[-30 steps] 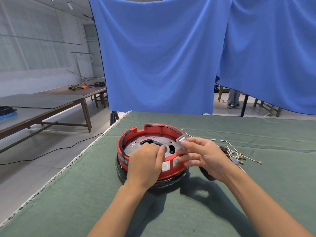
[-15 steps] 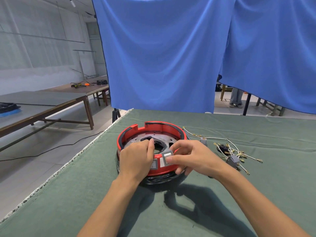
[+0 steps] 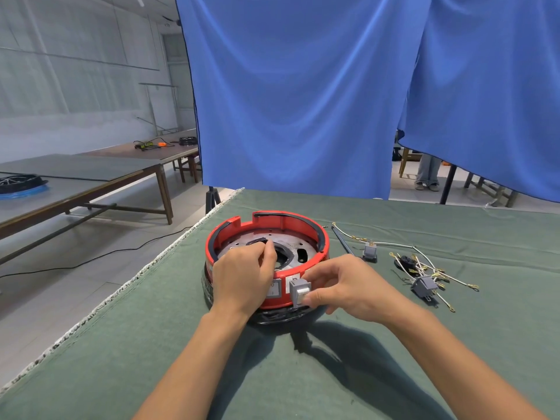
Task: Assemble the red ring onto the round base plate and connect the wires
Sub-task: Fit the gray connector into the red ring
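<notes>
green table (image 3: 394, 344), red ring (image 3: 321, 237) under left hand (image 3: 242, 277)

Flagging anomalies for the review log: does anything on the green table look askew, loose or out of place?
Mostly tidy. The grey switch pinched by the right hand sits tilted against the red ring, not flush. Loose wires and two more switches lie tangled right of it. The left hand grips the rim.

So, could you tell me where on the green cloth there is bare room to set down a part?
Bare cloth lies left of the red ring toward the table's frayed edge, and along the near side between the forearms. The far strip below the blue curtain is free too. Right of the ring is crowded: wires and grey switches.
</notes>
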Demonstrator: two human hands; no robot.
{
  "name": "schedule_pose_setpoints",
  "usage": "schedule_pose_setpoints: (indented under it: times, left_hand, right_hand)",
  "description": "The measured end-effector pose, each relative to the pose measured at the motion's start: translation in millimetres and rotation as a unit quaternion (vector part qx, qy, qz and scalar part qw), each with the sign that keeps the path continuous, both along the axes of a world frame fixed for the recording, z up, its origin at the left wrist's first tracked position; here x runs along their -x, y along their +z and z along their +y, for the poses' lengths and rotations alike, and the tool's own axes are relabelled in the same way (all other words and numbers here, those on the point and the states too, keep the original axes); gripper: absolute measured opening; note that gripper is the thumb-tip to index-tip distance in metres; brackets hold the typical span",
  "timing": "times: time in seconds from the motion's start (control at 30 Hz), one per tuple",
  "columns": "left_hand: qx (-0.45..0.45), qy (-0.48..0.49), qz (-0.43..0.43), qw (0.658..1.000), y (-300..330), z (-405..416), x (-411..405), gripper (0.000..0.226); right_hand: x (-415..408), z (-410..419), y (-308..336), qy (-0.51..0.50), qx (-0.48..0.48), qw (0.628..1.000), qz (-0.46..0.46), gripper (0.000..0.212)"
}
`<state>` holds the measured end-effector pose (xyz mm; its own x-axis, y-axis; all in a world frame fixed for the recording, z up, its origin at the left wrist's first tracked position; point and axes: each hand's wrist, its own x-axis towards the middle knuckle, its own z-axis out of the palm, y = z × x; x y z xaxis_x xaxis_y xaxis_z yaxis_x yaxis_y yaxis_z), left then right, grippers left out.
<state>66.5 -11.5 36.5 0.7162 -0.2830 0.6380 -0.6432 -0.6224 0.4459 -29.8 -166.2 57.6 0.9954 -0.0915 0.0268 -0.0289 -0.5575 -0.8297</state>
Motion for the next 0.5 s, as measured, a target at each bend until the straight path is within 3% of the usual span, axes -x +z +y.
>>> schedule_pose_setpoints:
  times: [0.23, 0.37, 0.5]
  left_hand:
    - [-0.020, 0.018, -0.008, 1.000, -2.6, -5.8, 6.7, 0.043]
    - [-0.028, 0.007, -0.009, 1.000, -3.2, -8.7, 9.2, 0.041]
    - [-0.015, -0.024, 0.008, 1.000, -3.3, -8.0, 8.7, 0.046]
  right_hand:
    - [-3.9, 7.8, -4.4, -0.038, 0.061, 0.997, -0.032, 0.023]
    - [-6.0, 9.8, -6.4, -0.053, 0.101, 0.992, -0.051, 0.004]
    - [-5.1, 8.7, -5.1, -0.060, 0.106, 0.991, -0.055, 0.019]
